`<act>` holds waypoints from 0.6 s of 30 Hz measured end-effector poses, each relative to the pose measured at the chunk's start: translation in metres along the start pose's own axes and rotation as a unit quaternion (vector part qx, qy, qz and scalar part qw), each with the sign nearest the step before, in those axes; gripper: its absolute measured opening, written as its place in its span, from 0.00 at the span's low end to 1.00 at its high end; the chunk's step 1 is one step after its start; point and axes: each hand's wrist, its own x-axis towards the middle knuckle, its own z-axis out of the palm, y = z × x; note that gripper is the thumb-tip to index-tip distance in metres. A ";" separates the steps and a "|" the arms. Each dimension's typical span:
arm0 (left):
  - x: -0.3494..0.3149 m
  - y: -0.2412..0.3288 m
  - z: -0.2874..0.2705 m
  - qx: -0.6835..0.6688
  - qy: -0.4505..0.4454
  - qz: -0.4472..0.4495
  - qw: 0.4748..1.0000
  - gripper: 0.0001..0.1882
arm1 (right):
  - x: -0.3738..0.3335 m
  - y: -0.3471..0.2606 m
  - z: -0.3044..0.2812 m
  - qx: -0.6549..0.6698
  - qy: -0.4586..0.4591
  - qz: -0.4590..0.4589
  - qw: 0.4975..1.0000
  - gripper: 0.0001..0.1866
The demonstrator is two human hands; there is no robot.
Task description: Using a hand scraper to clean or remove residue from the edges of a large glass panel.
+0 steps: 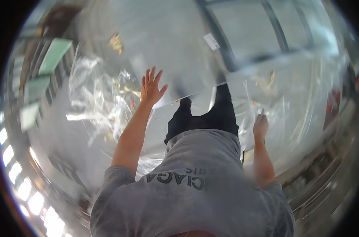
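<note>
Panel (159, 43), pale and smooth, is seen ahead of the person, with its near edge stretched slantwise before the dark-clothed legs (203, 122). The hands are held well apart. By the panel's near left corner, the left hand (150, 91) is raised with fingers spread and nothing gripped; whether the panel is touched cannot be told. To the right of the panel and nearer the body, the right hand (260, 128) is closed around a slim grey object (262, 112), whose kind cannot be made out through the blur. Left of the panel, clear plastic film (102, 104) is heaped in crumples on the grey floor (59, 138), and a yellowish scrap (116, 43) is seen farther out. On the panel's right, a dark frame (226, 51) is visible, with a white label (211, 41) placed beside it. Far left of the panel, green-topped stacks (55, 55) are lined up.
</note>
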 end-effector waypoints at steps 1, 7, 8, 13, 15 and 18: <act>-0.006 -0.006 0.005 -0.001 -0.015 0.036 0.999 0.40 | -0.051 0.004 0.002 0.017 -0.023 0.023 0.999 0.17; -0.049 -0.014 -0.008 0.068 -0.127 0.218 0.965 0.48 | -0.251 0.007 0.058 0.095 -0.042 0.219 0.970 0.19; -0.054 -0.017 -0.005 0.081 -0.134 0.236 0.959 0.48 | -0.266 -0.005 0.068 0.112 -0.041 0.251 0.960 0.18; -0.080 -0.044 0.019 0.173 -0.101 0.294 0.934 0.49 | -0.318 -0.074 0.127 0.205 -0.028 0.304 0.930 0.18; -0.070 -0.043 0.020 0.156 -0.079 0.335 0.926 0.49 | -0.332 -0.109 0.143 0.279 -0.050 0.288 0.915 0.17; -0.068 -0.053 0.014 0.133 -0.087 0.354 0.922 0.45 | -0.355 -0.171 0.148 0.359 -0.080 0.254 0.895 0.14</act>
